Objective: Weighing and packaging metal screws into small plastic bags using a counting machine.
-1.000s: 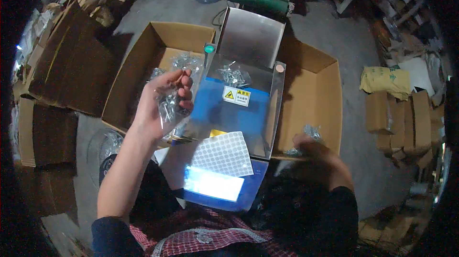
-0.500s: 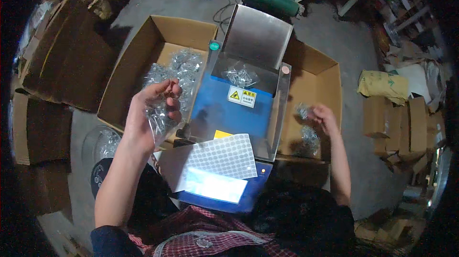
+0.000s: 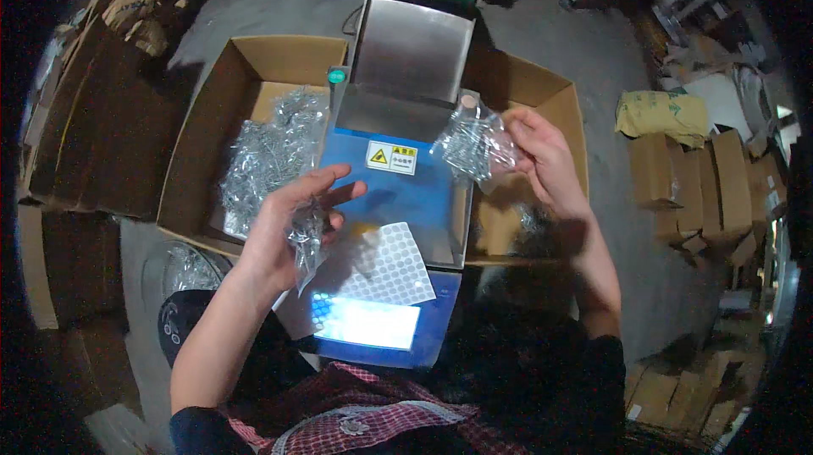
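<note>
My left hand (image 3: 288,222) holds a small clear bag of metal parts (image 3: 305,239) in front of the blue machine (image 3: 398,193), fingers spread toward it. My right hand (image 3: 542,154) grips a fuller clear bag of shiny metal parts (image 3: 470,143) at the right edge of the machine's steel hopper (image 3: 411,57). A white sheet of round sticker dots (image 3: 385,264) lies on the machine's front, above a glowing screen (image 3: 364,321).
An open cardboard box (image 3: 216,121) on the left holds several bags of metal parts (image 3: 271,150). Another open box (image 3: 559,108) stands on the right. Flat cartons (image 3: 76,142) lie at far left, small cartons (image 3: 703,176) and a yellow sack (image 3: 660,115) at right.
My right hand rose from the right box with a bag of parts and brought it up beside the hopper. My left hand lowered slightly toward the machine with its small bag.
</note>
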A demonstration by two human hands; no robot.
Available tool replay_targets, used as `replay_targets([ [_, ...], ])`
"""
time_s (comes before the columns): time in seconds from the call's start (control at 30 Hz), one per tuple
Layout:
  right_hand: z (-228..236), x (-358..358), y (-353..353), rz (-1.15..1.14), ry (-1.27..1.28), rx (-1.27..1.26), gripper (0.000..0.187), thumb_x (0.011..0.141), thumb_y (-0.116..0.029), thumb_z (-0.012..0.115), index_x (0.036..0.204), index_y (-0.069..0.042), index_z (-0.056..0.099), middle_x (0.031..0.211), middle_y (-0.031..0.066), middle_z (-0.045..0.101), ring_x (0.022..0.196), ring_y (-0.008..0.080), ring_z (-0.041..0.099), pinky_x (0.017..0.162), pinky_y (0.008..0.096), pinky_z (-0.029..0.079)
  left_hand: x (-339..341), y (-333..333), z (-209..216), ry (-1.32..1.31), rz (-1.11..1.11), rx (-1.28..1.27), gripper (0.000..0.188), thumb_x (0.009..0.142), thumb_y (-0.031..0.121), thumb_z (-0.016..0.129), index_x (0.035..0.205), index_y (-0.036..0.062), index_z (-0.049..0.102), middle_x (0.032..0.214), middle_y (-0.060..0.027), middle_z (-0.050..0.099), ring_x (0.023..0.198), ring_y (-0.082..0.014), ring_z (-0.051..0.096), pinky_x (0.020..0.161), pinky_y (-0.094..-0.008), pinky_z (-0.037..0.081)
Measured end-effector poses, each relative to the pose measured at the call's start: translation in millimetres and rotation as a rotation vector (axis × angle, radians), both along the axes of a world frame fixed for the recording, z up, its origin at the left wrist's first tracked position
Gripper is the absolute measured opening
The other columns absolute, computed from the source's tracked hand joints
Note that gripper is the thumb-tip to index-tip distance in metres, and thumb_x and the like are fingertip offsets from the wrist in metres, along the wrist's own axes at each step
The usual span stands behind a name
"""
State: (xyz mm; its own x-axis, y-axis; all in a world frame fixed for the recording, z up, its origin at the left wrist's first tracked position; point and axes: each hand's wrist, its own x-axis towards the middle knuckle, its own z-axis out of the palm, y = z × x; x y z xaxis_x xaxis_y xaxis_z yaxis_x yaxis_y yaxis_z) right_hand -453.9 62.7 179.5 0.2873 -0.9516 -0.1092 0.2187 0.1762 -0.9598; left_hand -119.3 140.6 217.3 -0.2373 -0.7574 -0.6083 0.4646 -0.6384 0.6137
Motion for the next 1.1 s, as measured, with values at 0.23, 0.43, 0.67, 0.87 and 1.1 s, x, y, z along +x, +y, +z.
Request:
replay_targets([
  [0.23, 6, 9, -14, 0.045, 0.015, 0.063, 0.027, 0.101, -0.021, 0.045, 0.117, -0.002, 0.053, 0.104, 0.0138, 0.064, 0.085, 0.0224, 0.066, 0.075, 0.0414, 0.059, -5, 0, -11, -0.046, -0.008, -0.007, 0.034, 0.098, 0.035, 0.051, 0.116, 0.0079, 0.060, 0.105, -0.0006, 0.066, 0.069, -0.0073, 0.054, 0.059, -0.0218, 0.043],
  [0.43, 13, 31, -36, 0.113, -0.228, 0.111, 0.032, 0.100, -0.024, 0.047, 0.122, 0.000, 0.051, 0.115, 0.0152, 0.062, 0.091, 0.0251, 0.065, 0.078, 0.0422, 0.057, -4, -1, -12, -0.057, 0.057, 0.024, 0.033, 0.097, 0.035, 0.055, 0.107, 0.0050, 0.062, 0.106, -0.0056, 0.065, 0.079, -0.0114, 0.051, 0.075, -0.0248, 0.042],
  [0.67, -156, -37, -60, -0.019, 0.927, -0.062, 0.065, 0.081, -0.043, 0.074, 0.122, 0.001, 0.051, 0.109, 0.0146, 0.062, 0.094, 0.0274, 0.062, 0.082, 0.0371, 0.051, -13, -3, -10, -0.069, 0.074, -0.007, 0.036, 0.097, 0.042, 0.051, 0.106, 0.0100, 0.064, 0.099, -0.0002, 0.068, 0.070, -0.0090, 0.057, 0.061, -0.0241, 0.045],
  [0.87, -182, -13, -28, 0.086, 0.804, -0.400, 0.071, 0.074, -0.047, 0.079, 0.120, 0.001, 0.054, 0.111, 0.0158, 0.061, 0.102, 0.0277, 0.059, 0.082, 0.0375, 0.051, -11, 0, -6, -0.106, 0.133, 0.058, 0.037, 0.097, 0.041, 0.051, 0.106, 0.0084, 0.064, 0.097, -0.0004, 0.067, 0.072, -0.0098, 0.059, 0.063, -0.0247, 0.046],
  [1.1, -107, -87, -27, -0.191, -0.278, 0.172, 0.042, 0.081, -0.014, 0.050, 0.121, -0.003, 0.057, 0.124, 0.0184, 0.056, 0.098, 0.0305, 0.061, 0.080, 0.0396, 0.054, 2, 2, -6, -0.003, 0.125, 0.010, 0.036, 0.097, 0.038, 0.052, 0.104, 0.0047, 0.064, 0.099, -0.0030, 0.067, 0.085, -0.0152, 0.059, 0.080, -0.0293, 0.046],
])
